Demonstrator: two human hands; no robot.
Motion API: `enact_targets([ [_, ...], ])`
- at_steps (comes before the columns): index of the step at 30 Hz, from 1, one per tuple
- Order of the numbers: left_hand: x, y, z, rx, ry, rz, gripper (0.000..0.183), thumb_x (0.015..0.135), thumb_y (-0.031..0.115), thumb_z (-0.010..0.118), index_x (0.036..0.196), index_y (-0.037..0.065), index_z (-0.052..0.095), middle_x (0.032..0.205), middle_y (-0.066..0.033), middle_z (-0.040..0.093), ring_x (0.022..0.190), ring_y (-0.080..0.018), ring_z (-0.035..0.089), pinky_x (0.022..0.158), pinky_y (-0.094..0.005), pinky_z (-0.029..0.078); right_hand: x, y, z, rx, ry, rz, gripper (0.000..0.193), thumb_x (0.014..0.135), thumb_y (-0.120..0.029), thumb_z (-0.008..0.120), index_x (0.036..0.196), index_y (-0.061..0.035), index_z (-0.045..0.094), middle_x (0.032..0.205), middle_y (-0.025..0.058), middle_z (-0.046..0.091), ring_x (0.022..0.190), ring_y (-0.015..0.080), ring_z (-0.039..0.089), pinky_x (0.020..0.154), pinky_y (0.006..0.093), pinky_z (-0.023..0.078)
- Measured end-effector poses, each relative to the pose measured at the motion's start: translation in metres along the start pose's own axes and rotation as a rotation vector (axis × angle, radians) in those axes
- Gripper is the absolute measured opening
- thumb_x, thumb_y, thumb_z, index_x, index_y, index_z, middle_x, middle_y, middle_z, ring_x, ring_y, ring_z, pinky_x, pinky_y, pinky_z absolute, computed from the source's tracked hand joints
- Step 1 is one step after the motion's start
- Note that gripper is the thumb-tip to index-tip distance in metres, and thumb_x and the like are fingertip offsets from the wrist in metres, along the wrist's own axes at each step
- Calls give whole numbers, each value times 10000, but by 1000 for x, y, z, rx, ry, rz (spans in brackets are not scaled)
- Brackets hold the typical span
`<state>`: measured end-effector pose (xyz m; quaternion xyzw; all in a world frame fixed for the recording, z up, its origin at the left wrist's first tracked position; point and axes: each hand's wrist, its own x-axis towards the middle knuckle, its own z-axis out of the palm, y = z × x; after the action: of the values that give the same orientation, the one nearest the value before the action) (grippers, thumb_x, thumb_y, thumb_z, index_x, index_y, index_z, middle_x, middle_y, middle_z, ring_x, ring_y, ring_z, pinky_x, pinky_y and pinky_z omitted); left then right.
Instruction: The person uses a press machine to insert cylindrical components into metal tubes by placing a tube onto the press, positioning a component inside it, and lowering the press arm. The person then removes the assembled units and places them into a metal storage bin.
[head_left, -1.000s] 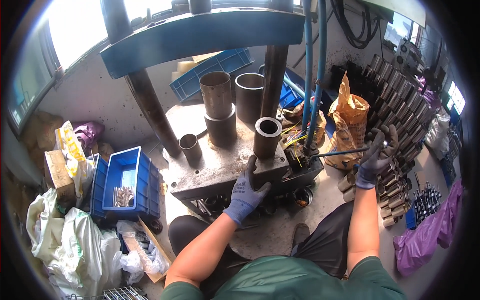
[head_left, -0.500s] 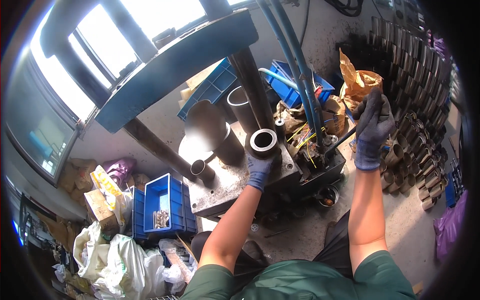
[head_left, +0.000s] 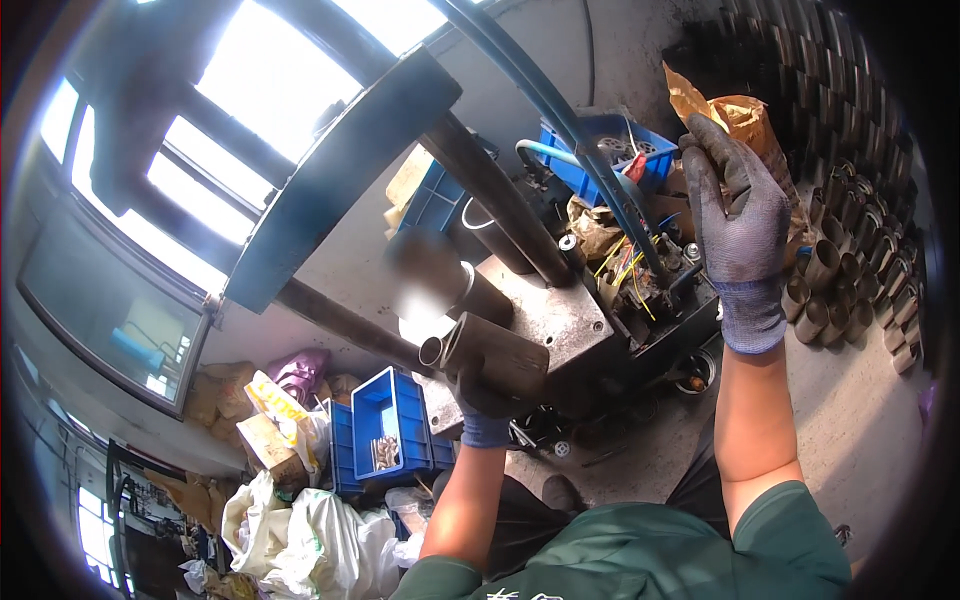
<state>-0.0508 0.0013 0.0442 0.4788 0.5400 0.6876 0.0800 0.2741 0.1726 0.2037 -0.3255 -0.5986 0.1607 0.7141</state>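
Note:
My left hand (head_left: 481, 404), in a dark-palmed glove with a blue cuff, is wrapped from below round a thick dark metal sleeve (head_left: 508, 364). The sleeve is tilted on its side above the front of the press's steel plate (head_left: 560, 318). Just left of it stands a small tube (head_left: 432, 350), partly covered. Behind it is a wider metal cylinder (head_left: 486, 302), its upper part blurred. My right hand (head_left: 740, 205), in a grey-blue glove, is raised at the right with fingers stretched upward and nothing visible in them. A short dark lever (head_left: 686, 278) sits beside its wrist.
A blue press beam (head_left: 345, 180) and steel columns (head_left: 500, 210) rise over the plate. Blue crates (head_left: 388, 425) and white sacks (head_left: 310, 540) lie at the left. Metal tubes (head_left: 830, 290) are stacked at the right. Yellow wires (head_left: 625, 275) run beside the plate.
My left hand has brought the sleeve leftward off the plate, tipping it from upright onto its side. My right hand has opened from a curl near the lever. The whole view has swung.

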Motion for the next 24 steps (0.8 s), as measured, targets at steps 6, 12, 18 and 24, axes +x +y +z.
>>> enact_targets([
  [6,140,43,-35,-263,-28,146,391,1025,251,591,1345,25,585,1308,-136,636,1166,-286,648,989,-434,556,4,3,-16,47,-12,-7,303,995,-120,665,1283,-28,682,1148,156,731,983,220,756,835,341,607],
  [12,225,49,-30,-439,200,33,307,1024,167,545,1236,-43,620,1195,-126,671,1067,-230,674,979,-362,560,8,5,-17,-120,-26,-133,283,926,-93,672,1202,-31,698,1088,176,716,1012,337,714,895,418,570],
  [18,278,27,-34,-852,-137,-170,308,1066,143,447,1263,-18,621,1194,-98,670,1069,-213,663,976,-305,522,9,6,-17,-109,-35,-115,190,961,-120,668,1127,-37,711,1049,168,727,934,314,732,832,398,588],
  [24,298,20,-24,103,332,6,488,883,227,789,1291,2,643,1195,-81,710,1003,-211,701,917,-344,585,8,-1,-17,-93,-10,-119,188,1004,-181,654,1088,-26,720,981,158,735,893,305,739,795,386,584],
])
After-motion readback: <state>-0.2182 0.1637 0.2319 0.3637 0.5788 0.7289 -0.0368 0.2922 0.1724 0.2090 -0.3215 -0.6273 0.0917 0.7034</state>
